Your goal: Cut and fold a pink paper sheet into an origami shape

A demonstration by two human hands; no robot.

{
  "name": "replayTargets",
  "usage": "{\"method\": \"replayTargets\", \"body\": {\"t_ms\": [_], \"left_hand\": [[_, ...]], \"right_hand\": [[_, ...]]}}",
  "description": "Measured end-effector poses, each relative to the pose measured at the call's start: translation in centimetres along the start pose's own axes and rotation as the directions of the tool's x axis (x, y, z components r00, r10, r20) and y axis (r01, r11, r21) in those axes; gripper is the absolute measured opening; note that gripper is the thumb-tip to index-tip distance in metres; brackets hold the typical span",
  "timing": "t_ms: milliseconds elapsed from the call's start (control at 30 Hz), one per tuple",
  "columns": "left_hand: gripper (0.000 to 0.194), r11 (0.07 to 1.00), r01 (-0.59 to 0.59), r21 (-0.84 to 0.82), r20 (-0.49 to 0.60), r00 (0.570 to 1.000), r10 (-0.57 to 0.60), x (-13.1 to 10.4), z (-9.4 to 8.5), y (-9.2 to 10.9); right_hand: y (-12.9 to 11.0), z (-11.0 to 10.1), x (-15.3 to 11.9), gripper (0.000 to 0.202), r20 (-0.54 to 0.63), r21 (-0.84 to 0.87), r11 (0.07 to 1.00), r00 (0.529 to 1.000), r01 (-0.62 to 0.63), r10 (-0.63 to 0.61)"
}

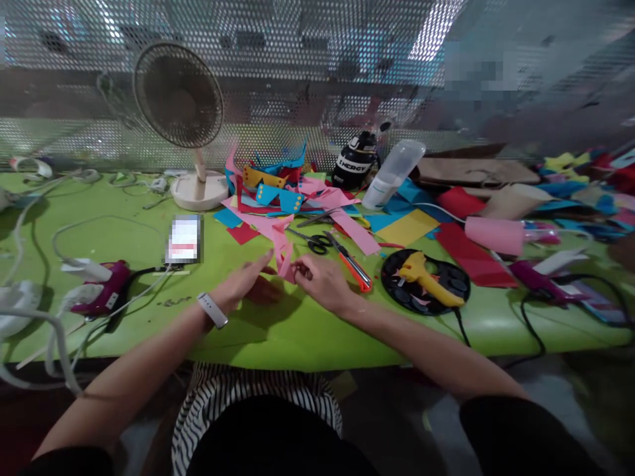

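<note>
A folded pink paper strip [284, 251] stands between my hands over the green table [278, 344]. My right hand [317, 277] pinches the lower right end of this strip. My left hand [248, 281] is at the strip's left side, its fingers extended and apart, the fingertips near the paper. Behind the strip lie blue paper glasses [279, 198] with yellow dots and a yellow pair [262, 178]. Black-handled scissors [317, 244] and an orange cutter [354, 268] rest right of the strip, beyond my right hand.
A yellow glue gun [431, 281] lies on a black tray [391, 291] at right. Coloured paper, a black bottle [354, 162] and a clear bottle [394, 175] stand or lie behind. To the left are a fan [181, 99], a phone [183, 239], a purple power strip [106, 289] and cables.
</note>
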State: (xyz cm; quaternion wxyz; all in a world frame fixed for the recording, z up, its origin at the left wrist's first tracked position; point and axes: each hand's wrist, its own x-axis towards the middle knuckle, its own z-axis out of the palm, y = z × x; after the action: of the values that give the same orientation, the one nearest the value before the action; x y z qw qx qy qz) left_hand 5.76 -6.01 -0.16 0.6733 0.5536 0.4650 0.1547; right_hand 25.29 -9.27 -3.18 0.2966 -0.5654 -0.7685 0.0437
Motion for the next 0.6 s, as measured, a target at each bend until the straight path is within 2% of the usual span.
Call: {"method": "replayTargets", "body": {"t_ms": [67,100,133,167,267,400,433,500,567,600], "left_hand": [[0.058,0.996,-0.088,-0.027,0.026,0.996,0.088,1.2,0.4,0.2],[0.055,0.986,-0.154,0.059,-0.01,0.988,0.155,1.7,0.4,0.4],[0.052,0.946,-0.24,0.218,-0.042,0.966,0.254,2.3,0.1,0.7],[0.05,0.856,-0.307,0.417,-0.044,0.933,0.357,2.7,-0.3,1.1],[0.035,0.731,-0.324,0.6,-0.076,0.887,0.455,3.4,-2.3,2.4],[0.017,0.533,-0.262,0.804,-0.087,0.836,0.541,2.8,-4.2,4.0],[0.016,0.49,-0.232,0.84,-0.096,0.825,0.556,2.5,-4.2,4.2],[0.02,0.349,-0.149,0.925,-0.094,0.8,0.593,1.9,-3.9,4.4],[0.026,0.106,-0.057,0.993,-0.024,0.769,0.639,1.4,-3.6,4.4],[0.028,-0.01,-0.033,0.999,0.031,0.748,0.663,1.2,-3.5,4.2]], "right_hand": [[-0.3,0.5,0.3,0.015,-0.049,-0.059,0.996,0.997,0.065,-0.067],[-0.3,0.7,0.6,0.014,-0.073,-0.077,0.993,0.993,0.091,-0.096],[-0.2,0.9,0.9,0.014,-0.102,-0.082,0.99,0.988,0.111,-0.12],[0.0,0.9,1.2,0.013,-0.135,-0.075,0.989,0.981,0.128,-0.138],[0.8,-0.3,2.5,0.015,-0.289,-0.063,0.982,0.939,0.177,-0.188],[1.0,-3.2,4.3,0.019,-0.499,-0.151,0.96,0.82,0.236,-0.28],[0.9,-3.7,4.8,0.024,-0.496,-0.171,0.955,0.817,0.24,-0.294],[0.6,-3.9,5.4,0.04,-0.402,-0.226,0.945,0.862,0.235,-0.31],[0.6,-3.1,5.8,0.048,-0.254,-0.295,0.934,0.926,0.202,-0.281],[0.7,-2.5,5.8,0.045,-0.193,-0.326,0.928,0.948,0.181,-0.253]]}}
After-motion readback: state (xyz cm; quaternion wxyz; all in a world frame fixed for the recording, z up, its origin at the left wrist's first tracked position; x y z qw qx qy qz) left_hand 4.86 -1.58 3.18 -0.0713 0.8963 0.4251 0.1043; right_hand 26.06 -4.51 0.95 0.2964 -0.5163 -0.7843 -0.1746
